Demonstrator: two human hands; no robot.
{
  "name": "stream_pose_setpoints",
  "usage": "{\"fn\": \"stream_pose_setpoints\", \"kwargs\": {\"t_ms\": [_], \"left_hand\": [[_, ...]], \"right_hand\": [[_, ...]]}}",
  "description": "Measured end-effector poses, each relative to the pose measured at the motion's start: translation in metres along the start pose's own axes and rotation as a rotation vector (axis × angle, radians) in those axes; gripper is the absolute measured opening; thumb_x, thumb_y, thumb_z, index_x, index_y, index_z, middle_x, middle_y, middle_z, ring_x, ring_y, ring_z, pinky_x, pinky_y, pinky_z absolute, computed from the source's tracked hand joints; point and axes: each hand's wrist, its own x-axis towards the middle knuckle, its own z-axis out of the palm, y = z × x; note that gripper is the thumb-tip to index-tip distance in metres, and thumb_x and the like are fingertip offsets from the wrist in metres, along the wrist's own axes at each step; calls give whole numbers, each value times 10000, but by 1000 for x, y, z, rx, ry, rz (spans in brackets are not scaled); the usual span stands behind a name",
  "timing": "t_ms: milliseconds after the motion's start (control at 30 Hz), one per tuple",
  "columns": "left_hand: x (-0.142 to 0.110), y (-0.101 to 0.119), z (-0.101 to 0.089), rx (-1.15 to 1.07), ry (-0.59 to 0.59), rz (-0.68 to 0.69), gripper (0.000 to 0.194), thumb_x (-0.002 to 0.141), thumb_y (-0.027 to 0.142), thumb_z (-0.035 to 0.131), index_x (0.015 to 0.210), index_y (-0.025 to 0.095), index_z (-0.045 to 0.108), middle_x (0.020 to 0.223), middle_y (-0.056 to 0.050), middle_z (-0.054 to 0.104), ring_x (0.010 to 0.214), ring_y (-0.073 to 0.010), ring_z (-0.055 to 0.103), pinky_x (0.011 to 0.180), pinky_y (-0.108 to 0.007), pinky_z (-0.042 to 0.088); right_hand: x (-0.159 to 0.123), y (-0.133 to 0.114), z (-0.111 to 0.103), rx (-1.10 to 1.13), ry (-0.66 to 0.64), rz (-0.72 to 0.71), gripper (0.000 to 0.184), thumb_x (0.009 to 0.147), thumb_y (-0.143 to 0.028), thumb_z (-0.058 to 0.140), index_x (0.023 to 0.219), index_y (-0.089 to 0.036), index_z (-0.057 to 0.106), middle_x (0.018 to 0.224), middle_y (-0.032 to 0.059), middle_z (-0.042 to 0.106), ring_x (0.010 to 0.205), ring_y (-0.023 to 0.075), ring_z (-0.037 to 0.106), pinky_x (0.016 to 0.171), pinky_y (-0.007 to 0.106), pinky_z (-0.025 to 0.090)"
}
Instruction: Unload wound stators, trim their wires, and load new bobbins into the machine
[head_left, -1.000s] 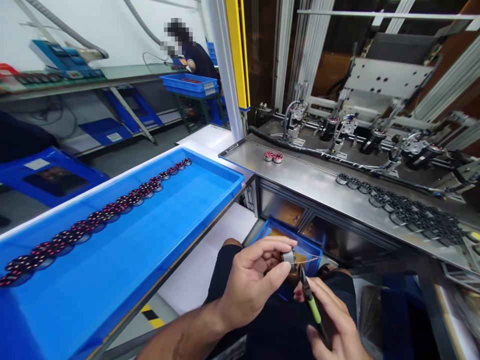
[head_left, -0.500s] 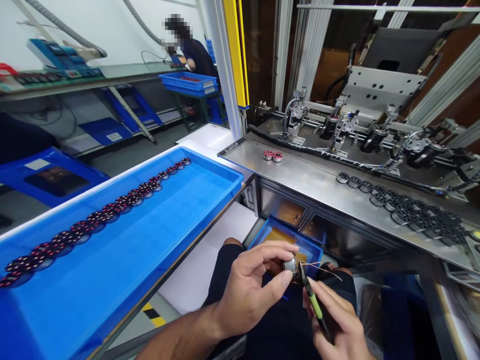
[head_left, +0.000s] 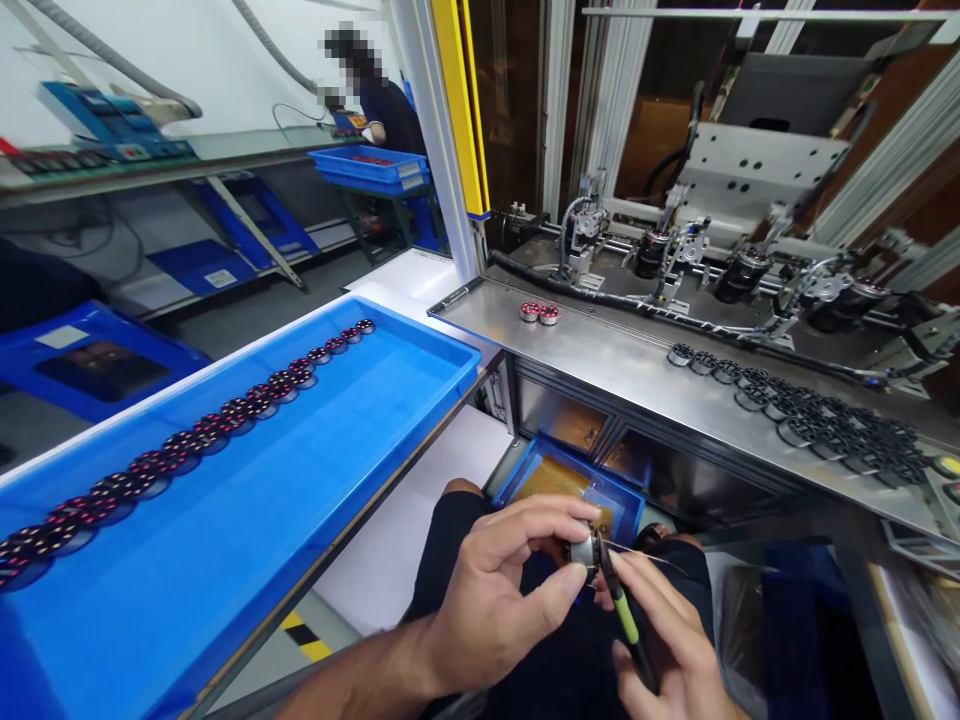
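Observation:
Between the thumb and fingers of my left hand (head_left: 510, 575) is a small round motor stator (head_left: 582, 552) with a silvery side, held above my lap. Thin copper wires (head_left: 645, 556) stick out from it to the right. My right hand (head_left: 667, 630) grips cutting pliers (head_left: 624, 615) with green and black handles. The pliers' dark jaws are up against the stator's right face, where the wires come out. I cannot tell whether the jaws are closed on a wire.
At left, a blue tray (head_left: 247, 500) holds a long row of red-and-black motor parts (head_left: 225, 420). Two red parts (head_left: 540, 314) and a cluster of black ones (head_left: 832, 425) sit on the metal bench (head_left: 600, 360) before a machine. A blue bin (head_left: 517, 480) stands below. A person (head_left: 386, 110) works behind.
The pliers and my right hand have shifted slightly down and closer to the stator. The wire ends now point lower and look less spread. The whole view has moved a little.

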Motion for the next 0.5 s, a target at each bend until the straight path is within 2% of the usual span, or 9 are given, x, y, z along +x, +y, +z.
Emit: {"fn": "stream_pose_setpoints", "kwargs": {"t_ms": [67,167,300,367,500], "left_hand": [[0,-1,0,3,-8,-2,341,816,45,673,1071,269,704,1149,-60,725,1090,-194,659,862,-242,548],[1,-2,-1,-3,-13,-7,330,827,59,667,1083,266,693,1172,-73,709,1087,-204,655,857,-260,551],[3,-7,-5,73,-56,55,280,817,67,683,1045,230,695,1260,-121,636,1098,-239,642,858,-307,560],[5,-11,-9,143,-77,142,351,780,51,716,1078,231,674,1276,-132,608,1105,-250,636,892,-341,563],[9,-15,-15,289,-75,269,611,730,59,765,1274,249,561,1232,-136,620,1089,-249,642,903,-358,576]], "right_hand": [[-1,1,0,16,7,-9,738,727,-22,513,1424,-265,478,1031,66,698,817,189,709,738,260,608],[-6,5,-2,-57,37,23,709,733,-26,533,1405,-251,514,1049,82,728,860,208,733,740,252,615],[-18,14,-6,-93,16,215,653,783,-82,557,1420,-220,506,1082,116,745,866,222,749,779,300,628],[-24,18,-9,-65,-13,271,676,786,-90,562,1444,-223,480,1149,128,730,912,228,748,841,338,618],[-32,18,-18,-19,-24,265,738,753,-64,573,1453,-276,475,1158,99,732,972,225,741,885,337,598]]}}
